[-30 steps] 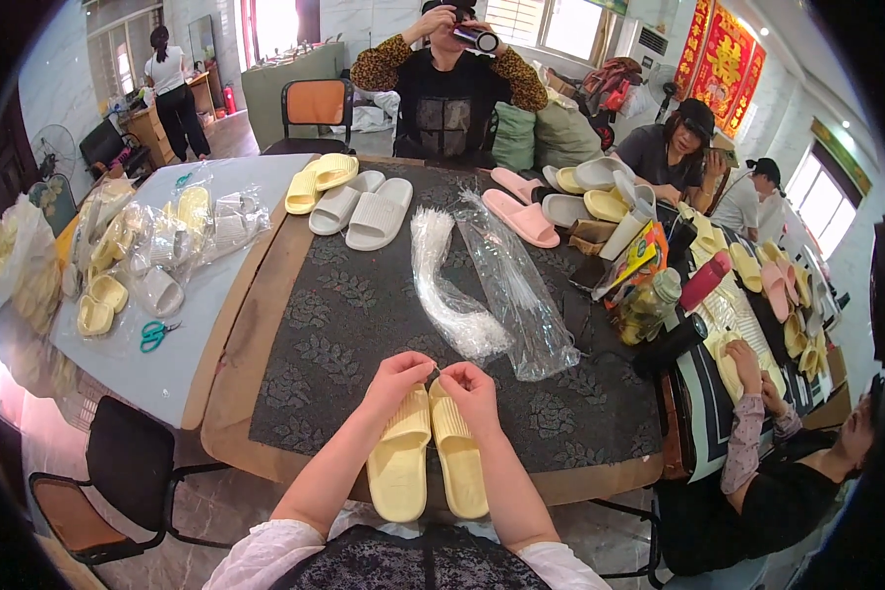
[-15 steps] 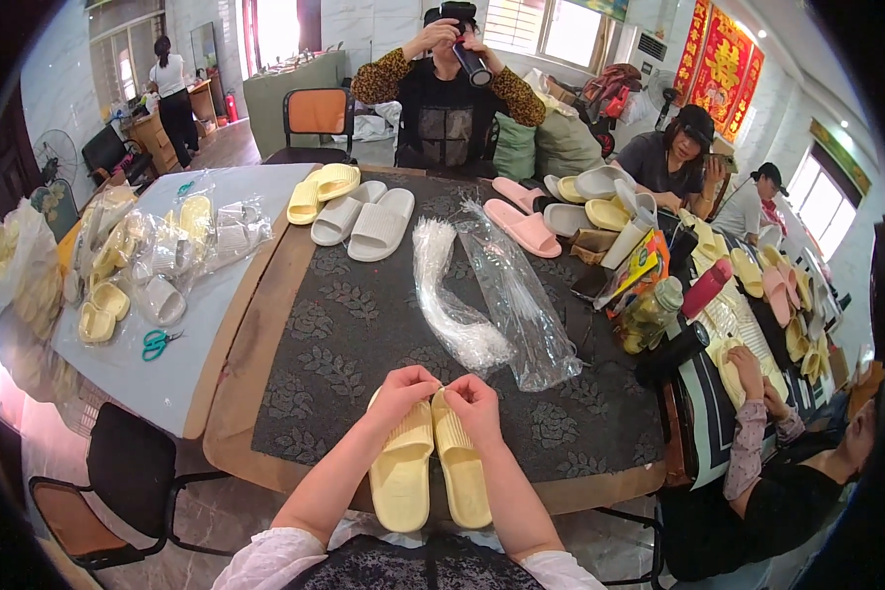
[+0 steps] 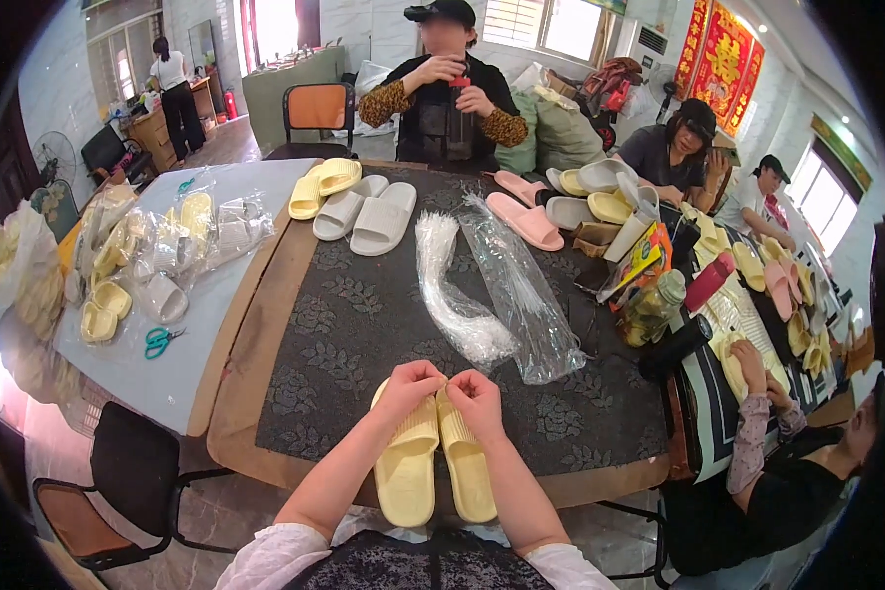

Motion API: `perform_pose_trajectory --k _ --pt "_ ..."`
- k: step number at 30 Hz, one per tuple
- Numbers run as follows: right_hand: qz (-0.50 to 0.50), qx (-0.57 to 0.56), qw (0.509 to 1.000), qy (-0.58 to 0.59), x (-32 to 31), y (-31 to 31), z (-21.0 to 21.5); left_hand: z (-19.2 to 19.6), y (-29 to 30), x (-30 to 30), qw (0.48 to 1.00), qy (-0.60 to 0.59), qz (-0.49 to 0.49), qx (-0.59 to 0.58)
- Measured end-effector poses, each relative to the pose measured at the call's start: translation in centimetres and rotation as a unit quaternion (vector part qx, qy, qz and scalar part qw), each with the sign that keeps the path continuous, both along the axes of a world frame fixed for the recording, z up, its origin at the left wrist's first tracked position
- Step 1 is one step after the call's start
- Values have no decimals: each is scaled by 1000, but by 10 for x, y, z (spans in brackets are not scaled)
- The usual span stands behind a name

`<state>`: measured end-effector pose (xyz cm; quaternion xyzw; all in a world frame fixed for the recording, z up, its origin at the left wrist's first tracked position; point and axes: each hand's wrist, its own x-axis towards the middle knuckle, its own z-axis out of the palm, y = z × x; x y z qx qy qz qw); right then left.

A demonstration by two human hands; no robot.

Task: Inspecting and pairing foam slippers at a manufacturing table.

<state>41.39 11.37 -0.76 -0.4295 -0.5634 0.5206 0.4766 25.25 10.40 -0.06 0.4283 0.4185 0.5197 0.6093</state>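
Note:
A pair of yellow slippers lies side by side at the table's near edge: the left slipper [image 3: 405, 484] and the right slipper [image 3: 470, 484], heels toward me. Over their toe ends, my left hand [image 3: 411, 389] and my right hand [image 3: 476, 401] meet with fingertips pinched together. Whatever is between the fingertips is too small to make out. Beyond my hands lies a bundle of thin clear plastic strands [image 3: 441, 267], and beside it a clear plastic bag [image 3: 523, 305] with more strands in it.
Grey slippers [image 3: 382, 218], yellow slippers [image 3: 323, 187] and pink slippers [image 3: 523, 218] rest toward the far side. Bagged slippers [image 3: 172, 236] and teal scissors [image 3: 159, 341] are on the left table. A jar [image 3: 659, 307] and black bottle [image 3: 680, 344] stand right. Several people sit around.
My hands stay pinched over the slippers, barely moved. Across the table, a person has lowered a dark bottle from the face to the chest.

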Motion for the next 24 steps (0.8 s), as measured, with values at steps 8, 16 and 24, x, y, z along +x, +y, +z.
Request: perform_pose_trajectory --k 8,16,24 --pt "-7 16 1000 1 0 2 -3 0 3 1 999 27 0 18" --pt "5 -3 1000 3 2 1 -2 2 2 1 1000 15 2 4" --pt "-1 -31 999 32 2 1 0 0 -4 -1 1000 12 11 -18"
